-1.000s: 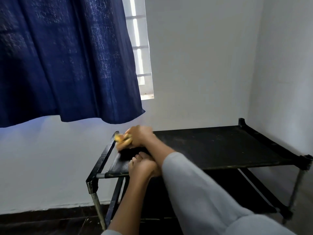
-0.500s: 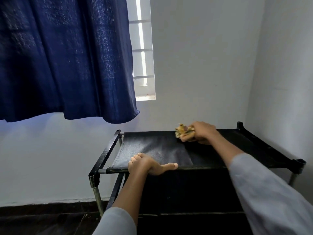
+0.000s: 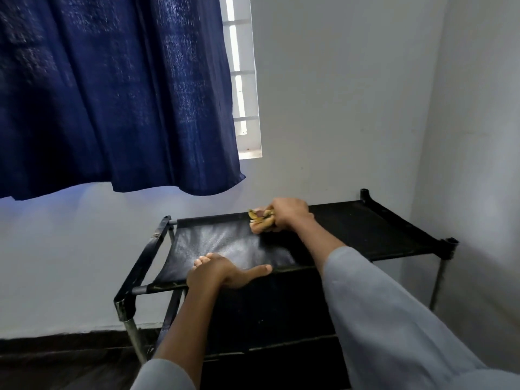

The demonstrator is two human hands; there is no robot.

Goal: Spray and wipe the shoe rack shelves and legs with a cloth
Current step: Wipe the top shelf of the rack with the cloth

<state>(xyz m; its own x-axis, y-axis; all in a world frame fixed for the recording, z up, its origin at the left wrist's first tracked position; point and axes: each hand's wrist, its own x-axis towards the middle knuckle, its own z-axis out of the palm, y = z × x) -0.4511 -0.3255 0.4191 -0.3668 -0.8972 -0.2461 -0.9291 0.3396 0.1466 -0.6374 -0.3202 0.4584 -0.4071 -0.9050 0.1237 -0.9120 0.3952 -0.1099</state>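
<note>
Right, head view | right hand (image 3: 287, 215) bunches the yellow cloth (image 3: 260, 216) tight against the shoe rack's top shelf (image 3: 365, 229), back middle | left hand (image 3: 222, 273) lies flat on the shelf's front edge, fingers straight, thumb out | blue curtain (image 3: 112, 94) hangs above-left.

The black shoe rack (image 3: 380, 229) stands in the room's right corner, its fabric top shelf shiny and damp-looking on the left part. A crumpled yellow cloth (image 3: 260, 216) lies bunched on that shelf near its far edge
</note>
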